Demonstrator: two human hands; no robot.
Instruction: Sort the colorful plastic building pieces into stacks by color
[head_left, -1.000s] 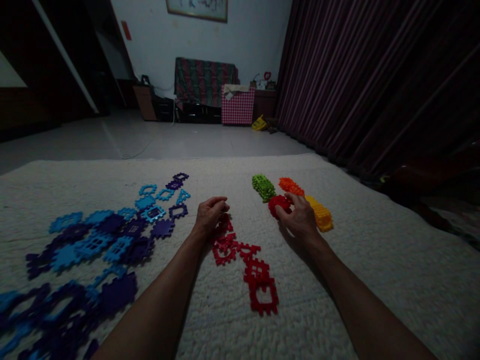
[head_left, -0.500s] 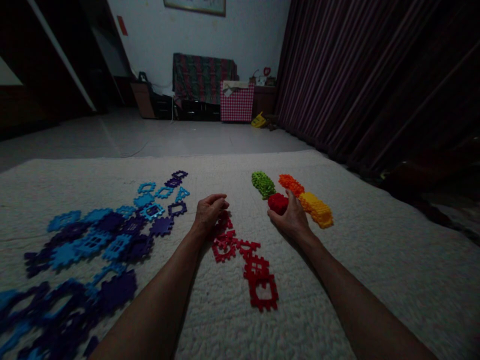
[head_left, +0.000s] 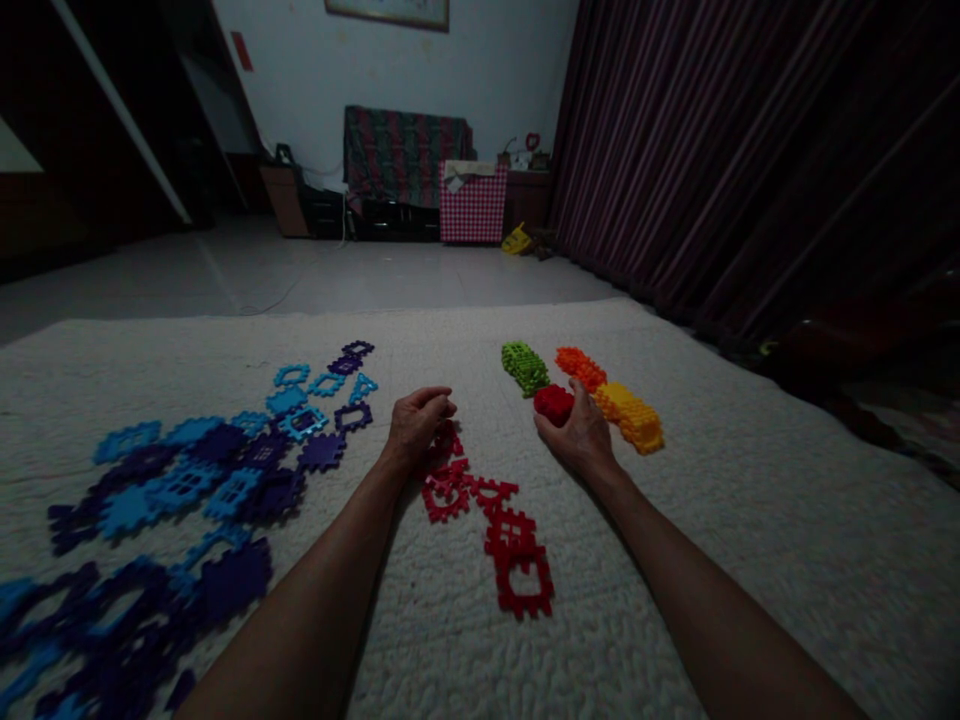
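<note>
My right hand [head_left: 583, 432] is closed round a stack of red plastic building tiles [head_left: 553, 404], low over the mat. Close by lie a stack of green tiles [head_left: 525, 368], a row of orange tiles [head_left: 580, 368] and a row of yellow tiles [head_left: 631, 416]. My left hand [head_left: 417, 424] hovers or rests at the top of a trail of loose red tiles [head_left: 511, 538], its fingers curled together; whether anything is between them is hidden. Those loose tiles have toothed edges, several with window-like openings, and some overlap.
Many blue tiles [head_left: 184, 484] and purple tiles [head_left: 321, 452] lie scattered on the left of the quilted cream mat [head_left: 420, 650]. Beyond the mat's far edge is a tiled floor [head_left: 375, 280] with a low cabinet and a red-checked cloth [head_left: 472, 208]. A dark curtain [head_left: 675, 130] hangs at right.
</note>
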